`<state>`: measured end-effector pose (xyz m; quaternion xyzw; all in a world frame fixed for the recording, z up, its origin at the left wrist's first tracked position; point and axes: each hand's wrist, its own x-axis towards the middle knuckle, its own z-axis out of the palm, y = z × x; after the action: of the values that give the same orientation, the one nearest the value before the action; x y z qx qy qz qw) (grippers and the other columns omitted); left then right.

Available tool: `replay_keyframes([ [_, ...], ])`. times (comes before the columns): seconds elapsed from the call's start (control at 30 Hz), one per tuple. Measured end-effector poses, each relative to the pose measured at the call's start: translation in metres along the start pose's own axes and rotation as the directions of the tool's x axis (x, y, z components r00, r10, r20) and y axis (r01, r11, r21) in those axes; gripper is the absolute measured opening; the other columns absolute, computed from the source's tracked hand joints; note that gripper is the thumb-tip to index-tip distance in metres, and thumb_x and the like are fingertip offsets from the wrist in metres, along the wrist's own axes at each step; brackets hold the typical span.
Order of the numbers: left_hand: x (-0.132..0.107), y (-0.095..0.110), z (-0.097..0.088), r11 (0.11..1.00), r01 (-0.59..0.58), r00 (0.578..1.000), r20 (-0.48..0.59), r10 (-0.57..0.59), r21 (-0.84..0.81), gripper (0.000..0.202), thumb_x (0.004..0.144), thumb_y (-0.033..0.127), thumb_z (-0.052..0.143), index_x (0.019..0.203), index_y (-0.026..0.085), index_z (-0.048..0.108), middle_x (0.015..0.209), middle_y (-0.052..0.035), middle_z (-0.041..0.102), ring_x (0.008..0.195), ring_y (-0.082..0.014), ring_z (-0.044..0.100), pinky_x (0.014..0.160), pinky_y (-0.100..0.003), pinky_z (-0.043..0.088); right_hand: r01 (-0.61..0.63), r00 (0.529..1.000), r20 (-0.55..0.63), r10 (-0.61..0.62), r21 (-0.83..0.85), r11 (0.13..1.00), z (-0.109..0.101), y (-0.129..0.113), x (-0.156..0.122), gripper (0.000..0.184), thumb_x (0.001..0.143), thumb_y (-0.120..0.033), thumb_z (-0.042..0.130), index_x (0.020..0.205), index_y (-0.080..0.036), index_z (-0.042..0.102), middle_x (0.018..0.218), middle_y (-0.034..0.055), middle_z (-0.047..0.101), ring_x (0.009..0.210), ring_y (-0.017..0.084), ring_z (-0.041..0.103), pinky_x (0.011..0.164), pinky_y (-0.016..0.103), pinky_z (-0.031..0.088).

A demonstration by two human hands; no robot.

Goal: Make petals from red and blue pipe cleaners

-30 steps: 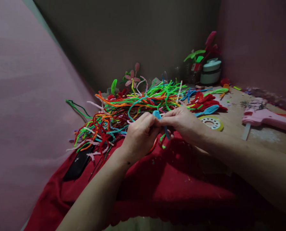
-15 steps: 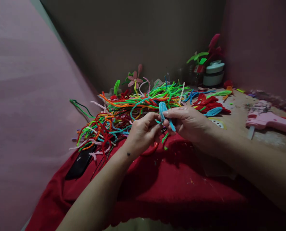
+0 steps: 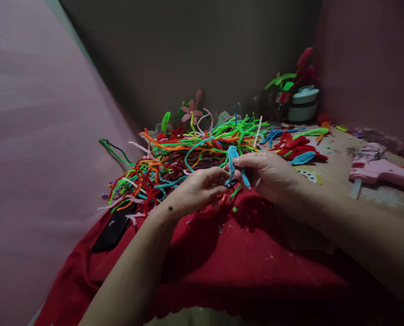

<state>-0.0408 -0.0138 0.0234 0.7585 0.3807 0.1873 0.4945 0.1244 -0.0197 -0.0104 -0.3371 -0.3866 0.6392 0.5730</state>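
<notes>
My right hand (image 3: 270,174) is closed round a light blue pipe cleaner (image 3: 233,159), bent into a narrow loop that sticks up above my thumb. My left hand (image 3: 197,190) pinches the lower end of the same blue pipe cleaner with fingertips and thumb. Both hands hover just above a red cloth (image 3: 222,267), right in front of a big heap of pipe cleaners (image 3: 188,151) in green, orange, red, blue and pink.
A black phone (image 3: 112,231) lies on the cloth's left edge. A pink glue gun (image 3: 382,171) rests at the right. Finished red and blue petals (image 3: 299,149), a tape roll (image 3: 309,174), a pink pipe-cleaner flower (image 3: 191,111) and a teal-lidded jar (image 3: 304,104) stand behind.
My hands have drawn slightly apart; the blue loop has risen above my right thumb. My left hand has dropped lower and turned, now pinching the pipe cleaner's bottom end.
</notes>
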Motion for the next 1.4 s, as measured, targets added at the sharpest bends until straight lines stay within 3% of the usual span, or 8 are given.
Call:
replay_keyframes([
  [0.1, 0.003, -0.002, -0.001, 0.977, -0.059, 0.993, -0.113, 0.036, -0.206, 0.027, 0.069, 0.020, 0.068, 0.093, 0.014, 0.054, 0.080, -0.0004, 0.061, 0.047, -0.0049, 0.053, 0.040, -0.015, 0.041, 0.043, 0.999, -0.018, -0.044, -0.052, 0.998, -0.001, 0.002, 0.001, 0.015, 0.064, -0.019, 0.065, 0.052, -0.015, 0.059, 0.047, -0.0002, 0.056, 0.041, 0.008, 0.047, 0.041, 0.022, 0.034],
  [0.2, 0.008, -0.006, 0.004, 0.869, -0.105, 0.988, -0.148, 0.036, -0.483, 0.026, 0.072, 0.024, 0.067, 0.090, 0.014, 0.051, 0.072, -0.0009, 0.061, 0.048, -0.0068, 0.054, 0.039, -0.016, 0.042, 0.054, 0.998, 0.027, -0.051, -0.087, 0.995, 0.001, 0.004, -0.001, 0.016, 0.065, -0.022, 0.066, 0.052, -0.014, 0.059, 0.050, 0.0008, 0.058, 0.044, 0.009, 0.050, 0.043, 0.022, 0.035],
  [0.3, 0.011, -0.010, 0.011, 0.796, -0.104, 0.989, -0.148, 0.019, -0.596, 0.024, 0.069, 0.020, 0.069, 0.084, 0.013, 0.051, 0.064, -0.0005, 0.060, 0.051, -0.0089, 0.057, 0.041, -0.017, 0.045, 0.041, 0.994, 0.101, -0.032, -0.092, 0.995, 0.004, 0.005, -0.005, 0.015, 0.067, -0.024, 0.064, 0.057, -0.014, 0.061, 0.054, 0.0026, 0.061, 0.047, 0.011, 0.053, 0.047, 0.024, 0.039],
  [0.57, 0.013, -0.011, 0.014, 0.802, -0.123, 0.984, -0.180, 0.019, -0.585, 0.027, 0.067, 0.016, 0.069, 0.087, 0.013, 0.051, 0.062, 0.0024, 0.058, 0.045, -0.0072, 0.054, 0.035, -0.016, 0.042, 0.078, 0.996, 0.048, -0.070, -0.184, 0.980, 0.006, 0.006, -0.008, 0.014, 0.068, -0.025, 0.065, 0.059, -0.015, 0.060, 0.051, 0.0005, 0.059, 0.045, 0.011, 0.053, 0.044, 0.022, 0.040],
  [0.8, 0.011, -0.010, 0.015, 0.875, -0.180, 0.975, -0.201, 0.097, -0.449, 0.032, 0.067, 0.013, 0.067, 0.094, 0.013, 0.050, 0.073, 0.0003, 0.061, 0.046, -0.0055, 0.054, 0.038, -0.015, 0.041, 0.121, 0.992, 0.056, -0.114, -0.149, 0.981, 0.003, 0.009, -0.004, 0.022, 0.069, -0.036, 0.067, 0.062, -0.016, 0.059, 0.055, -0.0003, 0.058, 0.045, 0.010, 0.052, 0.046, 0.023, 0.041],
  [1.1, 0.008, -0.007, 0.021, 0.950, -0.097, 0.990, -0.131, 0.060, -0.297, 0.039, 0.068, 0.014, 0.065, 0.102, 0.016, 0.047, 0.065, 0.0019, 0.059, 0.049, -0.0120, 0.059, 0.040, -0.019, 0.043, 0.124, 0.992, 0.002, -0.125, -0.140, 0.982, 0.004, 0.009, -0.003, 0.019, 0.068, -0.025, 0.065, 0.055, -0.016, 0.054, 0.048, -0.0034, 0.051, 0.040, 0.007, 0.043, 0.041, 0.022, 0.031],
  [1.23, 0.007, -0.007, 0.016, 0.927, -0.058, 0.997, -0.076, 0.032, -0.370, 0.038, 0.067, 0.014, 0.066, 0.101, 0.015, 0.048, 0.062, 0.0018, 0.058, 0.047, -0.0127, 0.059, 0.036, -0.019, 0.042, 0.125, 0.992, -0.008, -0.127, -0.128, 0.984, 0.003, 0.010, -0.004, 0.020, 0.068, -0.024, 0.064, 0.053, -0.016, 0.053, 0.048, -0.0032, 0.051, 0.041, 0.007, 0.043, 0.041, 0.023, 0.031],
  [1.4, 0.009, -0.009, 0.011, 0.817, 0.018, 1.000, 0.031, 0.000, -0.576, 0.031, 0.067, 0.014, 0.067, 0.096, 0.013, 0.054, 0.067, -0.0003, 0.059, 0.052, -0.0127, 0.061, 0.038, -0.018, 0.046, 0.117, 0.992, -0.034, -0.121, -0.099, 0.988, 0.003, 0.009, -0.004, 0.016, 0.067, -0.026, 0.066, 0.060, -0.016, 0.056, 0.052, -0.0039, 0.051, 0.042, 0.007, 0.044, 0.042, 0.022, 0.034],
])
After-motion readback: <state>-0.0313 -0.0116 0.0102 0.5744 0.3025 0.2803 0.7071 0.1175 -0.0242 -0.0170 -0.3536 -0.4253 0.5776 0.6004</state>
